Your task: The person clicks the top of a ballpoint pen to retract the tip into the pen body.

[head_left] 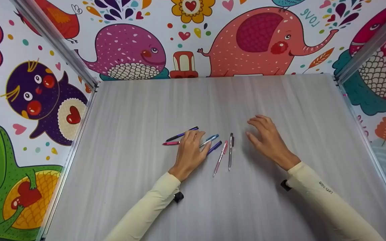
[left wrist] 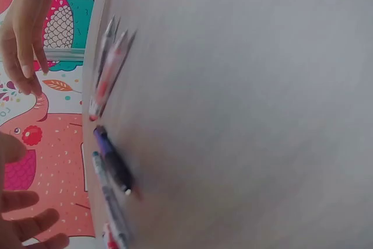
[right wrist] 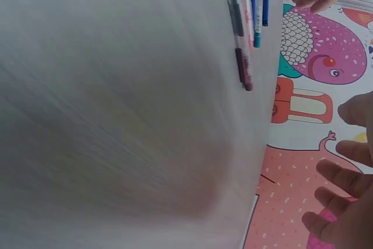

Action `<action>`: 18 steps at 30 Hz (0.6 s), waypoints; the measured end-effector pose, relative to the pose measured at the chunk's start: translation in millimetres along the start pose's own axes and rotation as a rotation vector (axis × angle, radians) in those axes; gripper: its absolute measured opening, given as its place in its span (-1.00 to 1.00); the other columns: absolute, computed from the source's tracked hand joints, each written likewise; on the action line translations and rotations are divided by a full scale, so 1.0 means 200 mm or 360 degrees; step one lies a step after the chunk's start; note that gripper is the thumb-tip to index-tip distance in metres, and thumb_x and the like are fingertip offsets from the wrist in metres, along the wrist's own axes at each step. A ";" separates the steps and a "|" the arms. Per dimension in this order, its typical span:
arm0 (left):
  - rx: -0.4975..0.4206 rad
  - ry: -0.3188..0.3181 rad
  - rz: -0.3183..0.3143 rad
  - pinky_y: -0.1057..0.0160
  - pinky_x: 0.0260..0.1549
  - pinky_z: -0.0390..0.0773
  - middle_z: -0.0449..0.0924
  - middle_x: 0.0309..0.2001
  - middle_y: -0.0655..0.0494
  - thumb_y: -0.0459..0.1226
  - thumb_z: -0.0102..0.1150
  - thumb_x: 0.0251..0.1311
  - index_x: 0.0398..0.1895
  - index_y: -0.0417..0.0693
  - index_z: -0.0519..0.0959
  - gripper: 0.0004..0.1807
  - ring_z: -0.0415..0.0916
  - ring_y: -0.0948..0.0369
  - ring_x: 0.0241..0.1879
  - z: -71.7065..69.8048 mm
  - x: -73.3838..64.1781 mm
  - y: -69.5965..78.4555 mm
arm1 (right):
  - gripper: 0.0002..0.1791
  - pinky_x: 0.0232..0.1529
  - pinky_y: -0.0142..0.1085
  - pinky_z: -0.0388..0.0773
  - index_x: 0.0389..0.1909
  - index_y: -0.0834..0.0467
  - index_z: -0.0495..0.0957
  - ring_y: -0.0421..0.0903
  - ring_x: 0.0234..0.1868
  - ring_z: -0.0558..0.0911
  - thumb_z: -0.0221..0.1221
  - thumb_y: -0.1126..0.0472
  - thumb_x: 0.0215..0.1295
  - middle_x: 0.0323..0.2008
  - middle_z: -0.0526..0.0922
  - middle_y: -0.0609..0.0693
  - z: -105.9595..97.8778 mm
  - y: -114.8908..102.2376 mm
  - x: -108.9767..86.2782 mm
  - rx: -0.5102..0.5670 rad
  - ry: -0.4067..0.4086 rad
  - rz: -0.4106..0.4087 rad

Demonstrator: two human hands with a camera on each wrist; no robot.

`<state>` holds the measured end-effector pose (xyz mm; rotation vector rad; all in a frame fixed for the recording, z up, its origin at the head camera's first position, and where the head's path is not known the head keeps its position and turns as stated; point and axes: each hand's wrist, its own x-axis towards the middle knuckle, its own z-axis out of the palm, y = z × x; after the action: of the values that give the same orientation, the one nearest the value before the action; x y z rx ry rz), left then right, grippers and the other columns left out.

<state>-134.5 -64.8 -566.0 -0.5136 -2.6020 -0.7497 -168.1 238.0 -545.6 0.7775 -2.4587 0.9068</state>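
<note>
My left hand (head_left: pixel 190 152) hovers over a loose group of pens, its fingers spread and holding nothing in the left wrist view. Around it lie a black-and-purple pen (head_left: pixel 182 134), a red pen (head_left: pixel 171 143), a light blue pen (head_left: pixel 209 140) and a blue pen (head_left: pixel 215 147); the hand hides parts of them. Just right of these, a clear pink pen (head_left: pixel 220 158) and a clear pen with a dark grip (head_left: pixel 231 150) lie side by side, tips toward me. My right hand (head_left: pixel 270 142) is held above the table, right of the pens, fingers apart, nothing in it.
The pens lie on a pale grey wood-grain table (head_left: pixel 139 110). Cartoon-printed panels (head_left: pixel 129 50) stand along its back and sides, with metal corner posts (head_left: pixel 59 43) at the far left and right. Dark wrist cameras (head_left: pixel 178 197) sit under both sleeves.
</note>
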 end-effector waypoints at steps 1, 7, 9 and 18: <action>-0.0011 0.0005 -0.0005 0.12 0.04 0.52 0.62 -0.02 0.03 -0.05 0.29 0.30 0.05 -0.16 0.64 -0.59 0.48 0.11 0.04 0.00 -0.01 0.00 | -0.59 0.25 0.15 0.31 0.07 0.31 0.59 0.26 0.26 0.43 0.39 0.31 0.22 0.09 0.61 0.21 0.01 0.00 0.00 0.0014 -0.0004 -0.0004; -0.0073 0.0063 -0.0024 0.12 0.03 0.51 0.61 -0.07 0.06 -0.09 0.34 0.28 0.01 -0.15 0.65 -0.63 0.47 0.12 0.01 0.03 -0.06 0.01 | -0.61 0.24 0.11 0.34 0.06 0.30 0.61 0.24 0.25 0.45 0.39 0.30 0.22 0.08 0.62 0.20 0.06 0.02 -0.02 0.0055 -0.0037 -0.0020; -0.0102 0.0078 -0.0037 0.12 0.03 0.50 0.61 -0.07 0.06 -0.09 0.34 0.28 0.01 -0.15 0.65 -0.63 0.47 0.13 0.01 0.03 -0.07 0.01 | -0.62 0.24 0.11 0.35 0.05 0.31 0.62 0.24 0.25 0.45 0.39 0.30 0.22 0.08 0.62 0.21 0.07 0.02 -0.03 0.0071 -0.0041 -0.0021; -0.0211 0.0093 -0.0085 0.09 0.03 0.49 0.61 -0.08 0.03 -0.10 0.35 0.28 -0.01 -0.16 0.65 -0.64 0.45 0.13 0.02 0.05 -0.14 0.00 | -0.64 0.25 0.11 0.34 0.03 0.28 0.64 0.24 0.24 0.46 0.40 0.29 0.22 0.07 0.64 0.17 0.14 0.01 -0.04 0.0127 -0.0060 0.0019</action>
<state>-113.3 -65.8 -586.0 -0.4544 -2.5326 -0.9453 -168.8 223.8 -570.0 0.8153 -2.4749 1.0091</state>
